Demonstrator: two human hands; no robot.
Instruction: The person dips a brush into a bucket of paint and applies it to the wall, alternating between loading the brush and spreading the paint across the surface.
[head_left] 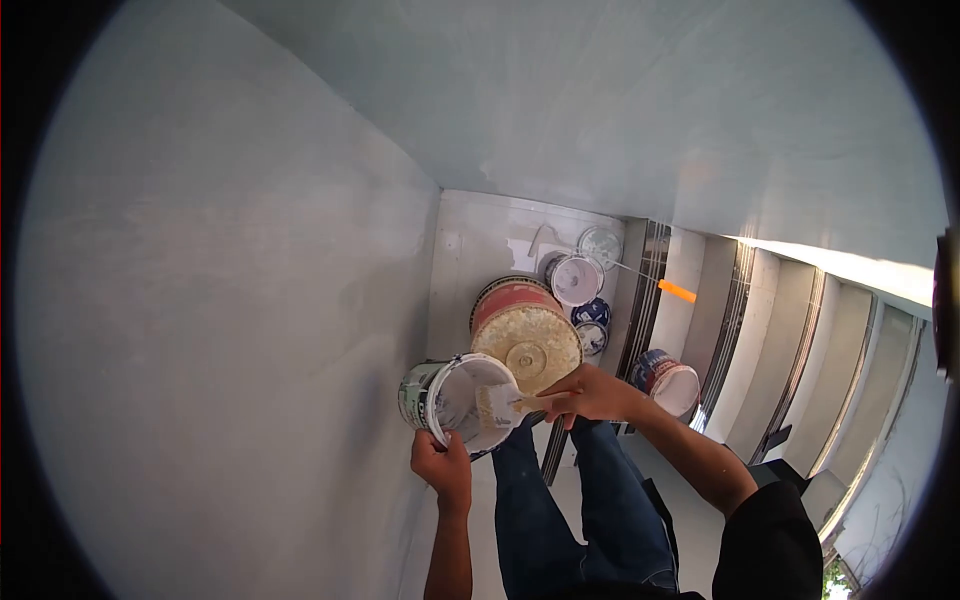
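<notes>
- We see the left hand (443, 470) gripping the small paint bucket (440, 398) from below, fingers curled tight around its rim. The bucket is tilted, its open mouth turned towards the right hand.
- The right hand (590, 393) holds the brush (503, 404) by the handle, fingers pressed together around it. The pale bristles reach inside the bucket's mouth and touch its white inner wall.
- The small paint bucket is held in the air, close to the grey wall (220, 300) on the left and high above the floor (480, 240).
- Below, near the floor's far corner where the two walls meet, stands a large red bucket (525, 335) with a crusted lid.
- Just beyond it, towards the far edge of the floor, we see a white tub (577, 278) and a round lid (600, 243).
- Two blue-patterned tins (592, 325) stand beside the red bucket.
- Another tub (668, 382) sits towards the floor's right edge, beside the sliding-door track (640, 300).
- Legs in blue jeans (585, 500) hang below the hands.
</notes>
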